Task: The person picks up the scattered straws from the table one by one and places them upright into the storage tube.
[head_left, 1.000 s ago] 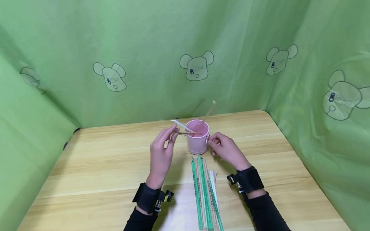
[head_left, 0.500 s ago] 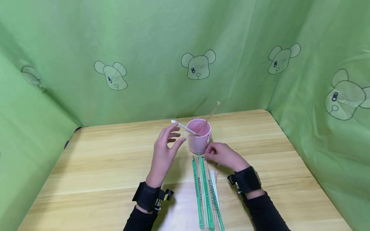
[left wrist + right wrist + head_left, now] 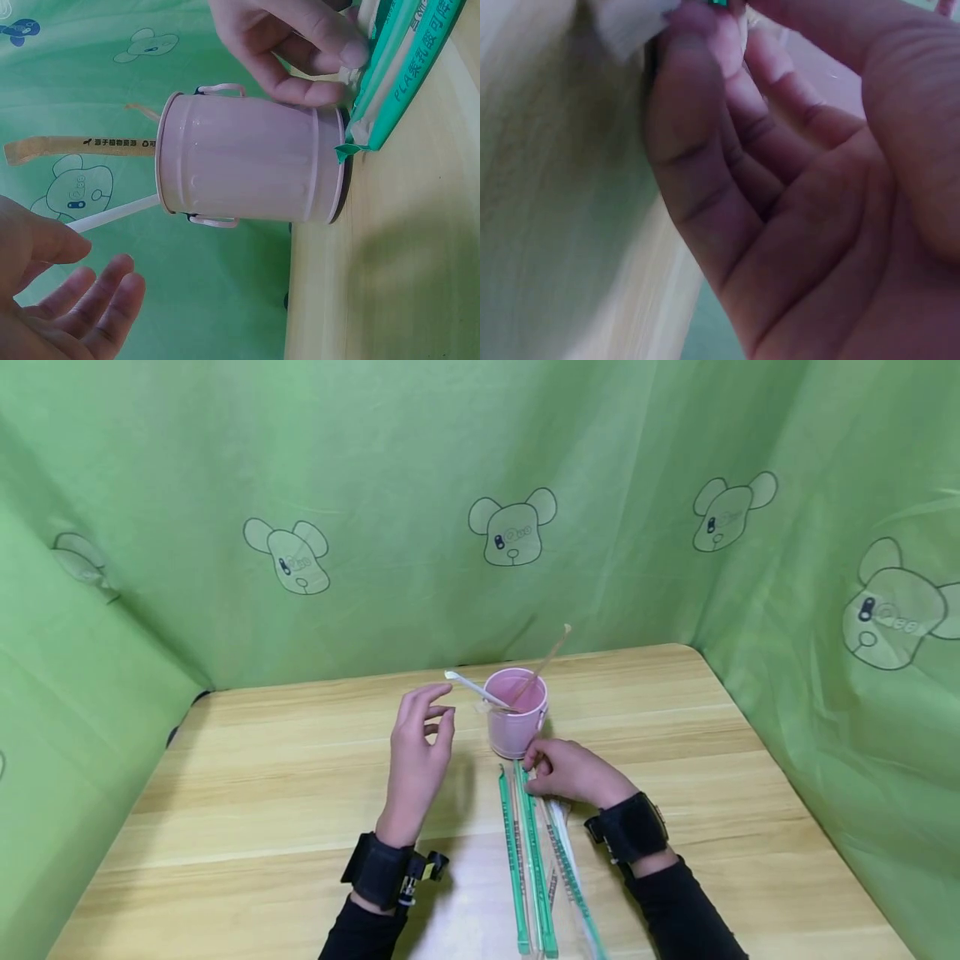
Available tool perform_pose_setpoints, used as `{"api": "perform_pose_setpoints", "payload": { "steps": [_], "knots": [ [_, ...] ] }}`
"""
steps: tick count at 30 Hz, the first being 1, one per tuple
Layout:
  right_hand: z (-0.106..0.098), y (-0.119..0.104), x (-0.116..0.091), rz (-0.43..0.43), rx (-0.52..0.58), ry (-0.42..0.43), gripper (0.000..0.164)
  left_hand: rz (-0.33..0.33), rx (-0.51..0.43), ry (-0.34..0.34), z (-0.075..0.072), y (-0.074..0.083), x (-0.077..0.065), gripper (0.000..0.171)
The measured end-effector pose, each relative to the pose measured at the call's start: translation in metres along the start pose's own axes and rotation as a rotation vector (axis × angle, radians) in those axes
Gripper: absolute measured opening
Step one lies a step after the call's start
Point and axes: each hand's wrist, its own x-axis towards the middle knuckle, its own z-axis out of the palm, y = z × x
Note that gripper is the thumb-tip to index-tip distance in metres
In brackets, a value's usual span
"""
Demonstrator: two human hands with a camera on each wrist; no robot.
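Note:
A small pink bucket [image 3: 513,737] stands at the middle back of the table. Leaning in it are a white straw [image 3: 475,687], a brown paper-wrapped straw [image 3: 552,650] and another thin straw over the left rim. My left hand [image 3: 417,752] hovers left of the bucket, fingers loosely bent with nothing in them; the left wrist view has it beside the white straw. My right hand [image 3: 577,772] pinches the far end of a wrapped straw, close in front of the bucket. Several green and brown wrapped straws [image 3: 513,868] lie below it; the fingers partly hide their ends.
Green cloth [image 3: 390,460] with bear-head prints surrounds the wooden table [image 3: 285,810] at the back and sides. A white straw [image 3: 564,839] lies among the right-hand straws. The bucket's side handle [image 3: 214,221] shows in the left wrist view.
My left hand has let go of the thin straw at the rim and drawn back left. My right hand has come down from the bucket's side to the straws; the right-hand ones have shifted.

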Motion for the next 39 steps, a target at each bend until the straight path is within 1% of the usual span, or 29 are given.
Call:
{"api": "perform_pose_setpoints", "payload": {
  "steps": [6,8,10,14,17,20,23,27,31,35,37,39],
  "knots": [
    [-0.007,0.0,-0.001,0.037,0.131,0.023,0.031,-0.016,-0.006,-0.004,0.0,-0.001,-0.001,0.035],
    [-0.012,0.001,-0.002,0.041,0.17,0.039,0.031,-0.025,-0.007,-0.016,0.0,-0.001,-0.001,0.034],
    [-0.016,0.001,-0.004,0.052,0.207,0.051,0.027,-0.037,-0.011,-0.036,0.001,-0.002,-0.001,0.034],
    [-0.025,0.0,-0.006,0.069,0.24,0.09,0.021,-0.064,-0.015,-0.08,0.002,-0.002,-0.002,0.032],
    [-0.031,0.0,-0.008,0.054,0.25,0.128,0.019,-0.07,-0.01,-0.099,0.002,-0.002,-0.002,0.031],
    [-0.037,-0.004,-0.012,0.024,0.282,0.179,0.019,-0.071,-0.004,-0.112,0.002,-0.001,-0.003,0.031],
    [-0.042,-0.011,-0.018,0.004,0.339,0.245,0.024,-0.074,0.002,-0.126,0.001,-0.002,-0.004,0.03],
    [-0.049,-0.018,-0.025,-0.046,0.404,0.348,0.031,-0.08,0.026,-0.15,0.001,-0.005,-0.007,0.027],
    [-0.054,-0.022,-0.03,-0.13,0.422,0.471,0.033,-0.106,0.053,-0.196,0.003,-0.008,-0.009,0.026],
    [-0.058,-0.026,-0.032,-0.244,0.454,0.597,0.031,-0.174,0.087,-0.284,0.005,-0.01,-0.011,0.024],
    [-0.059,-0.027,-0.032,-0.296,0.472,0.657,0.029,-0.22,0.101,-0.345,0.008,-0.012,-0.013,0.023],
    [-0.06,-0.029,-0.032,-0.339,0.49,0.71,0.027,-0.244,0.116,-0.411,0.01,-0.014,-0.015,0.023]
  ]
}}
